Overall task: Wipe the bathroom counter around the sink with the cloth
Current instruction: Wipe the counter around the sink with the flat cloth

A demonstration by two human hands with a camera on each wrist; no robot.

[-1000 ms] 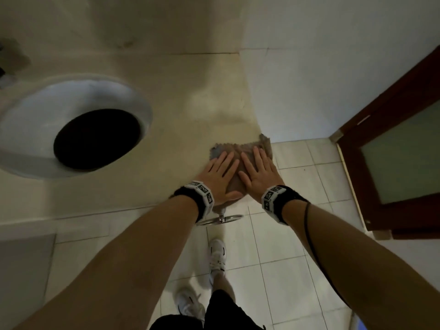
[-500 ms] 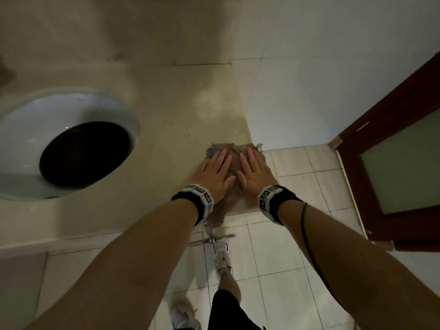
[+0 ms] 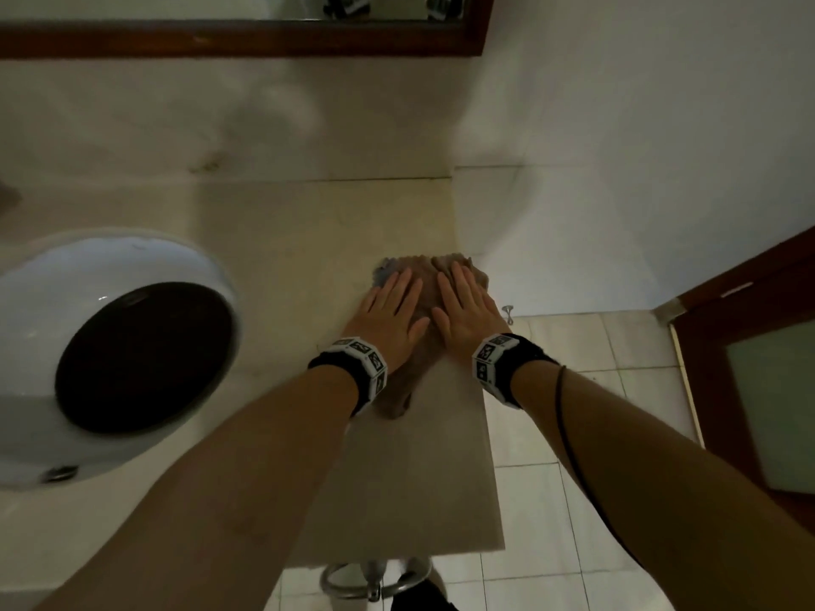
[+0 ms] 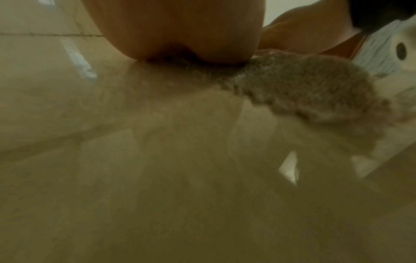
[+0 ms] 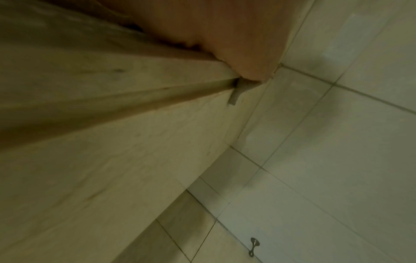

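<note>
A brown-grey cloth (image 3: 425,275) lies flat on the beige counter (image 3: 308,240), close to its right edge and the white wall. My left hand (image 3: 388,308) and right hand (image 3: 463,306) press down on it side by side, fingers straight and pointing away from me. The round white sink (image 3: 53,275) with its dark bowl sits at the left. In the left wrist view the fuzzy cloth (image 4: 303,85) bunches out from under my palm. A corner of the cloth (image 5: 235,97) hangs over the counter's right edge in the right wrist view.
A dark wooden mirror frame (image 3: 242,39) runs along the back wall. A dark door with a frosted pane (image 3: 758,381) stands at the right. A metal hook (image 3: 508,313) sits low on the tiled wall, and a metal ring (image 3: 375,579) hangs below the counter's front edge.
Both hands have slid the cloth away from me along the right end of the counter, toward the back wall. The cloth has bunched up somewhat under my palms.
</note>
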